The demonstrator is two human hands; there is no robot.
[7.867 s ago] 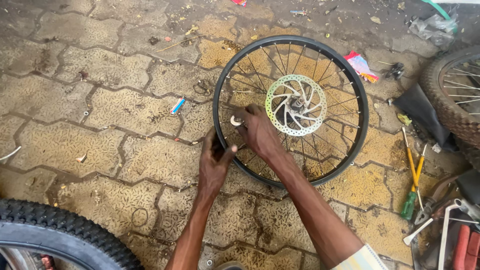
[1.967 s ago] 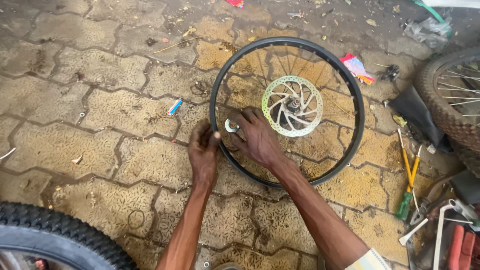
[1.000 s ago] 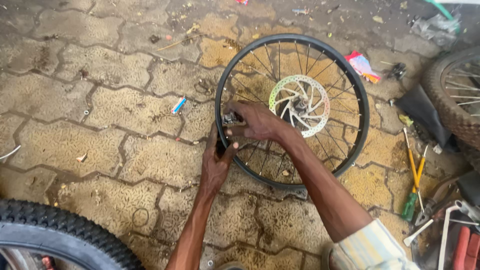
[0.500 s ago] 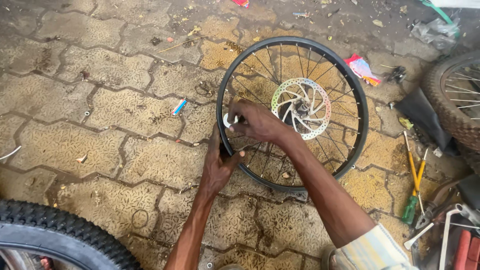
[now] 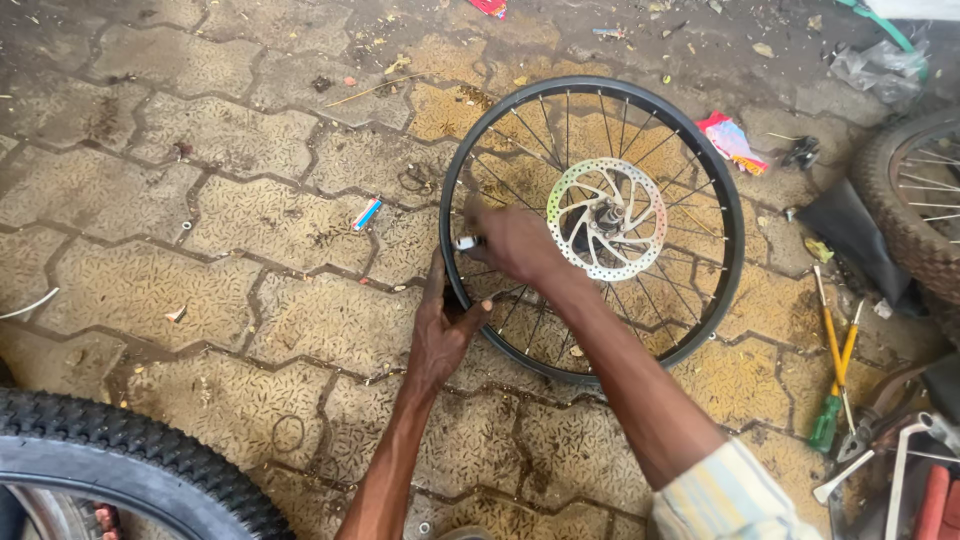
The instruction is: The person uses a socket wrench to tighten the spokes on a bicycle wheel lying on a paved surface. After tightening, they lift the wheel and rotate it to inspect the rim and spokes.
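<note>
A bare bicycle wheel rim (image 5: 735, 215) with black spokes and a silver disc rotor (image 5: 608, 218) lies flat on the paving stones. My left hand (image 5: 442, 330) grips the rim's near-left edge, thumb over the rim. Over the spokes on the left side, my right hand (image 5: 513, 243) is closed on a small silver tool (image 5: 466, 243) held at a spoke close to the rim.
A knobby tyre (image 5: 130, 455) lies at the bottom left. Another tyred wheel (image 5: 915, 210) is at the right edge. Yellow-handled tools and a green screwdriver (image 5: 835, 385) lie at the right, with metal parts below. A red and blue scrap (image 5: 732, 140) lies beyond the rim.
My right hand has shifted slightly along the rim's left side with the small tool. My left hand stays on the rim's near-left edge. The view has shifted a little.
</note>
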